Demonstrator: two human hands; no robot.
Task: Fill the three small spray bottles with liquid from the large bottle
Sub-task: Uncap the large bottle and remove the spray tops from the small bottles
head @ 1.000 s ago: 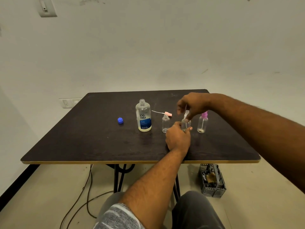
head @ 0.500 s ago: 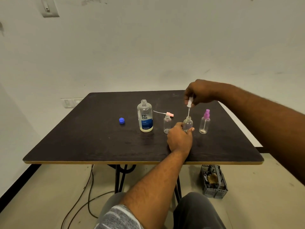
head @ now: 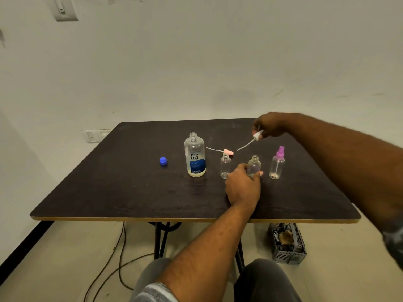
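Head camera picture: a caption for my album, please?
Left hand grips the open middle bottle while right hand holds a white spray top above the table.

A bare, plain room of unclear kind: pale wall [head: 196, 62] with a switch [head: 65, 8] at eleven o'clock, one dark counter [head: 130, 192], and loose cables [head: 118, 253] and a basket [head: 287, 245] on the floor [head: 65, 247].

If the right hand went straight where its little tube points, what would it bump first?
Probably the pink spray head lying on the table: the tube of the white spray head, held by the right hand, aims down at it. Depth is unclear.
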